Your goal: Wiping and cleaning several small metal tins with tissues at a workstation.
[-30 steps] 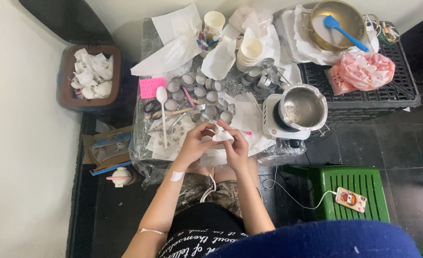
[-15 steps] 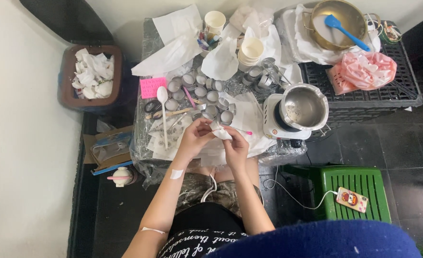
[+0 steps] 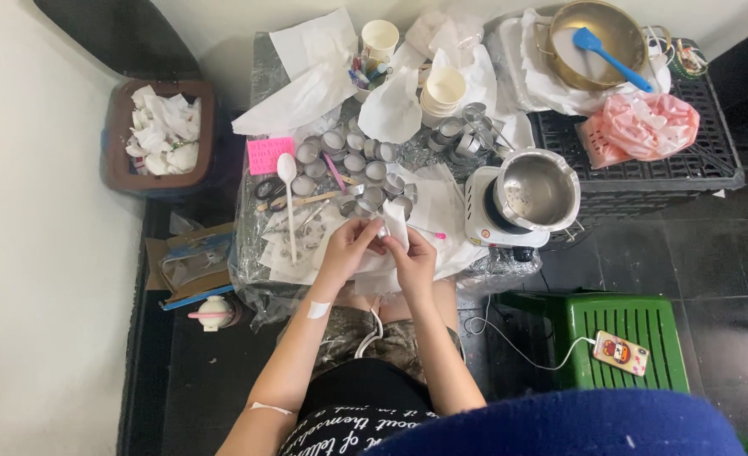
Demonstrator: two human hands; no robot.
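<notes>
My left hand (image 3: pixel 348 249) and my right hand (image 3: pixel 413 256) meet over the near edge of a low plastic-covered table (image 3: pixel 260 93). Between them they pinch a white piece of tissue paper (image 3: pixel 395 224) wrapped around something small, which I cannot make out. Just beyond the fingers lie several small round metal cups (image 3: pixel 353 160) in rows. A white plastic spoon (image 3: pixel 288 190) rests to the left of my left hand.
A small electric hot plate with a steel pot (image 3: pixel 536 190) stands right of my hands. Behind are paper cups (image 3: pixel 446 89), white paper sheets, a brass pan with a blue spatula (image 3: pixel 614 46) on a black crate, a pink bag (image 3: pixel 644 127). A bin of tissues (image 3: pixel 163 135) is left; a green stool with a phone (image 3: pixel 620 352) right.
Both hands stay at the same spot; the fingers have shifted slightly, turning the white tissue paper between them.
</notes>
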